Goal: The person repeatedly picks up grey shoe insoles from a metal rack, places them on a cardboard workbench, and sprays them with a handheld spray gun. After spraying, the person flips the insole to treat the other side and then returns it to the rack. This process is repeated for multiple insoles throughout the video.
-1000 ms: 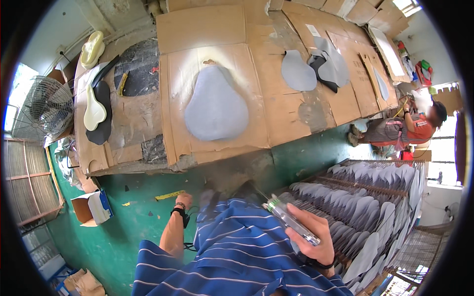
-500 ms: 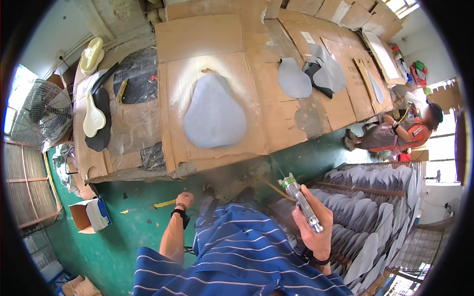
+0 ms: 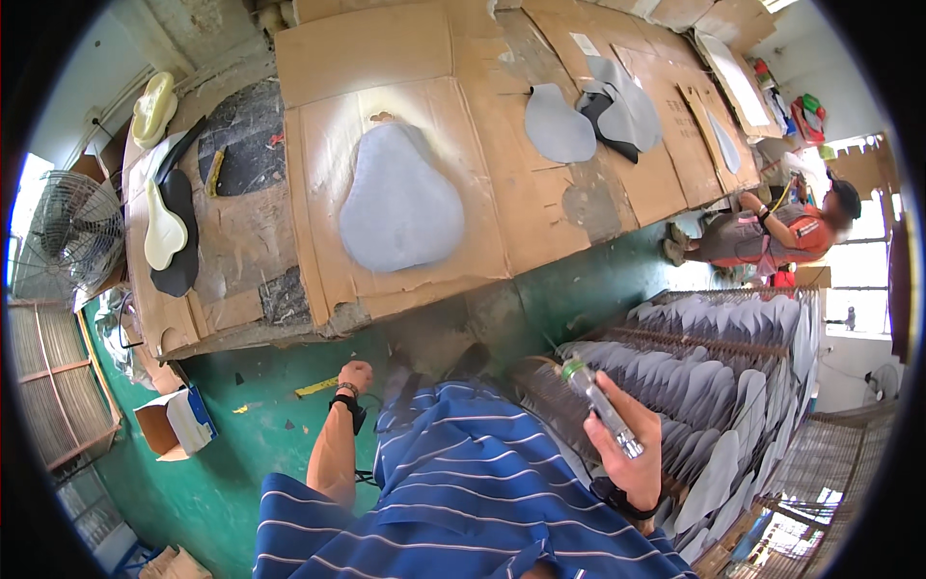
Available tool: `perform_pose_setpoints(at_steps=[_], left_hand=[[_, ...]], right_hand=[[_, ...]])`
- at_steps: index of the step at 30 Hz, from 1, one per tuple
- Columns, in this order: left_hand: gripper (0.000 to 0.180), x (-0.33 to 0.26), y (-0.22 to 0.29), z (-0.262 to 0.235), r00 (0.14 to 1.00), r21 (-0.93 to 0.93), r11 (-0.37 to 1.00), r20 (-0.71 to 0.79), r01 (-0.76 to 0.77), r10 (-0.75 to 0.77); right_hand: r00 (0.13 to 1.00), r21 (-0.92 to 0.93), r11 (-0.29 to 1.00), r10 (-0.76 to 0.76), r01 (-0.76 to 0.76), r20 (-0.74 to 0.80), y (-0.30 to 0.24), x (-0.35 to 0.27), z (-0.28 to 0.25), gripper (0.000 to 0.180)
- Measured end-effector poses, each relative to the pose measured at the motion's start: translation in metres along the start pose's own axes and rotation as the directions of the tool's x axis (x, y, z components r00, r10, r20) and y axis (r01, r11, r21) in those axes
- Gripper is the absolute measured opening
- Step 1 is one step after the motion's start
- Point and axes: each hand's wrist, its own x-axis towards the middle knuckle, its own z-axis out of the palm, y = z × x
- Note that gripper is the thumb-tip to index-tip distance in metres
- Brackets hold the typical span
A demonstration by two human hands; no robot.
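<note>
One head-worn fisheye looks steeply down over the cardboard-covered table [image 3: 405, 58] and green floor [image 3: 241, 444].

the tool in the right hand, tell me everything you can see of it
The spray gun is a slim, silvery metal-looking tool with a green-ringed nozzle end pointing up and away from the body. The right hand grips its lower part, fingers wrapped around it. It tilts over the rack of grey cut pieces, beside the striped blue shirt. Finer parts are blurred.

spray tool [image 3: 600, 405] | slim, metallic, green-tipped | tilted, tip up-left | above rack
</note>
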Motion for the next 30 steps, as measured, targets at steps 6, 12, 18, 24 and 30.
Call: perform_pose_setpoints(at_steps=[6,12,18,24,30], left_hand=[[0.019,0.001,-0.004,0.007,0.999,0.0,0.999,0.005,0.047,-0.047],[0.022,0.013,-0.013,0.006,0.998,0.113,0.991,0.001,-0.066,0.066],[0.023,0.011,-0.014,0.004,0.998,0.117,0.991,0.001,-0.068,0.068],[0.022,0.001,-0.016,0.001,0.999,0.098,0.995,0.036,-0.023,0.02],[0.024,0.007,-0.021,0.002,0.998,0.135,0.989,-0.009,-0.055,0.057]], right_hand=[[0.959,0.117,0.985,-0.15,0.125,0.241,-0.019,0.005,0.007,0.065],[0.961,0.117,0.974,-0.211,0.193,0.176,-0.03,0.021,0.019,0.06],[0.948,0.106,0.958,-0.281,0.267,0.151,-0.027,0.028,0.023,0.06],[0.96,0.057,0.959,-0.273,0.277,-0.061,-0.025,0.039,0.033,0.055],[0.977,0.028,0.977,-0.209,0.21,-0.037,-0.022,0.025,0.022,0.055]])
